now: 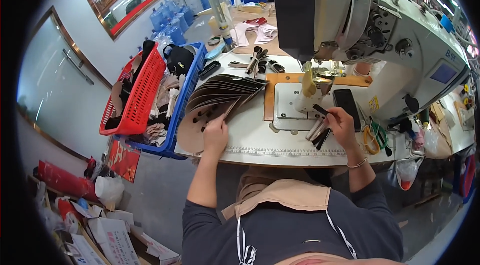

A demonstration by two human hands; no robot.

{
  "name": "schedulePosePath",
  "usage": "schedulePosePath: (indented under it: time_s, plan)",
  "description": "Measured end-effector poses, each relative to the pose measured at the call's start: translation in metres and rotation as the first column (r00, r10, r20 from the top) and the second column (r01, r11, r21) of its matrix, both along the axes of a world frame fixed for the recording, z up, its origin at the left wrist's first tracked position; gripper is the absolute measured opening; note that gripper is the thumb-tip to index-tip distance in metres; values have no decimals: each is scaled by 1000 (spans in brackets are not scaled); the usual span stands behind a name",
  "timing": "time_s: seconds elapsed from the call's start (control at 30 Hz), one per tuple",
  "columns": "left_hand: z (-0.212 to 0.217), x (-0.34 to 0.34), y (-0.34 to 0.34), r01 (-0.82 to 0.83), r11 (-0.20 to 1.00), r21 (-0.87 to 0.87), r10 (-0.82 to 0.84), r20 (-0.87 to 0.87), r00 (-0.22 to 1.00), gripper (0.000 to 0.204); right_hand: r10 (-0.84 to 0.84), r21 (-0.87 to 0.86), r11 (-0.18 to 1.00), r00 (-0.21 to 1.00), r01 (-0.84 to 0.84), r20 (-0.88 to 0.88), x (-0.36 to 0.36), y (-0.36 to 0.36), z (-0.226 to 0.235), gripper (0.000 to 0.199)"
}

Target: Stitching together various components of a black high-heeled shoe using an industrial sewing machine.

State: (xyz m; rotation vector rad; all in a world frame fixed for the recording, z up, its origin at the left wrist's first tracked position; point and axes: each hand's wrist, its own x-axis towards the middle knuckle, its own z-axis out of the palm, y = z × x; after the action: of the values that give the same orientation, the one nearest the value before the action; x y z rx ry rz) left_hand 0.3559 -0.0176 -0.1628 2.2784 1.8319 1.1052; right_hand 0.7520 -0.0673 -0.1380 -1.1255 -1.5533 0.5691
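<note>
My left hand [216,134] is closed on the edge of a cut panel in a fanned stack of dark-topped, beige-backed panels [220,90], left of the sewing machine. How many panels the fingers grip is hidden. In my right hand [342,126], thumb and fingers pinch a short black strip [320,109], held just in front of the machine's needle area. Several more short dark and grey strips [318,132] lie on the table under that hand. The sewing machine [320,15] stands over its metal bed plate [289,107]; no panel lies beneath the needle.
A dark phone [346,105] lies right of the needle, with yellow-handled scissors [370,140] nearby. A ruler tape [280,152] runs along the table's front edge. At left, a red basket [135,92] rests on a blue crate [172,135]. Bundled strips [256,60] sit behind the panels.
</note>
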Motion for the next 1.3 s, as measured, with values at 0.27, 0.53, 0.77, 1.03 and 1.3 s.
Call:
schedulePosePath:
  time_s: [0.27,0.53,0.77,1.03,1.3]
  plan:
    - [-16,61,-22,192,972,133,-190,-30,981,34,25,-106,993,953,-60,-302,-26,-19,-28,10]
    - [27,115,-31,617,756,-219,-185,832,523,19,-244,642,764,889,-70,387,-56,-27,10,29]
    - [14,144,-67,617,761,-200,44,965,258,16,-253,622,768,820,-153,514,-69,-35,9,24]
    - [6,148,-76,667,719,-195,-141,899,415,7,-187,413,905,778,-101,599,-79,-46,20,20]
    - [4,136,-77,706,668,-233,-290,792,536,6,160,247,893,777,-377,609,-70,-42,21,11]
